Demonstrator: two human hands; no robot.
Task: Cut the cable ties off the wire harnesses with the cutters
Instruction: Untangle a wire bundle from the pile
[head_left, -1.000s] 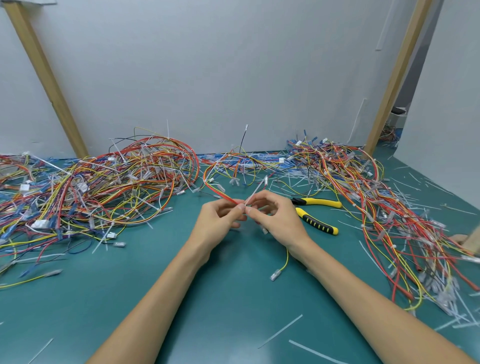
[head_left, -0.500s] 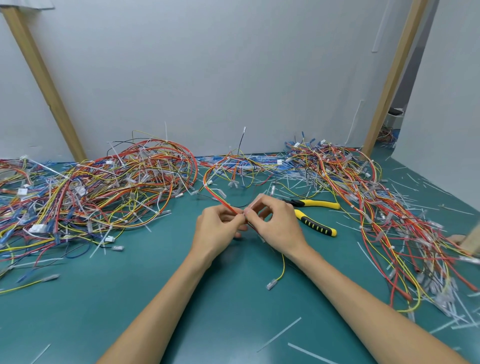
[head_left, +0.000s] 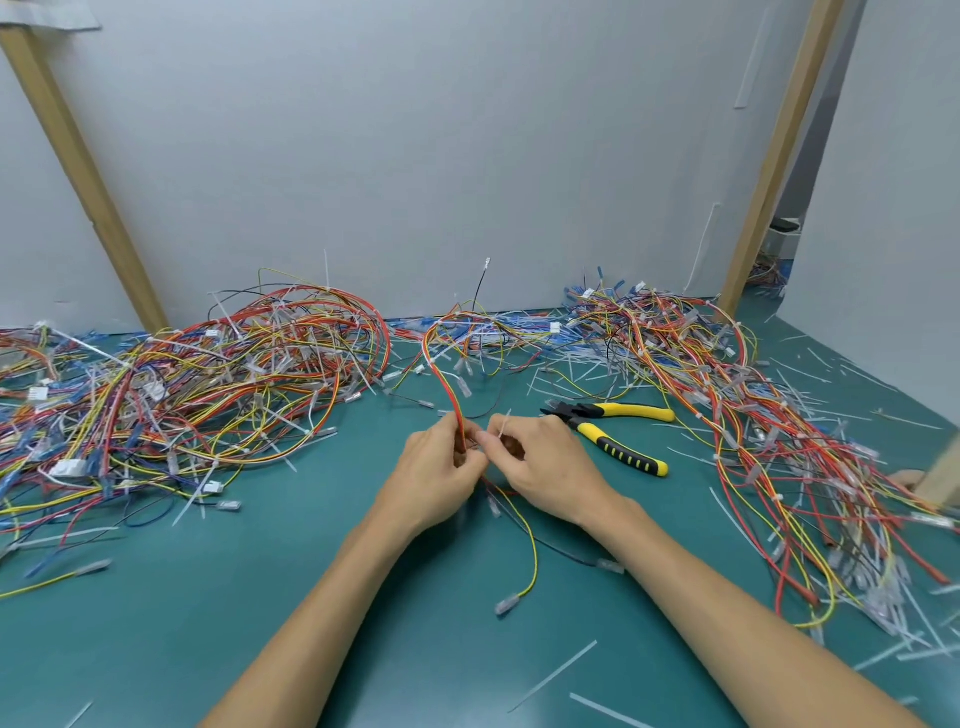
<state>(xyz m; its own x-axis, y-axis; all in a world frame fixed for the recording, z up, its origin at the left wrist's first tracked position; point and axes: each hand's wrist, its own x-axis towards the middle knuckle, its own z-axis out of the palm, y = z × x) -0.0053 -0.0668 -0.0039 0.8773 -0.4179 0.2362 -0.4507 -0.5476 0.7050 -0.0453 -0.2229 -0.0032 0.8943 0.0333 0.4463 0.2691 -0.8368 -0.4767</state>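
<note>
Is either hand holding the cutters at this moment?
No, the cutters lie untouched on the mat, to the right of the right hand.

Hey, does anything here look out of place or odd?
The cutters lie untouched on the mat while the left hand grips a harness and the right hand pinches its cable tie. Tie scraps litter it.
</note>
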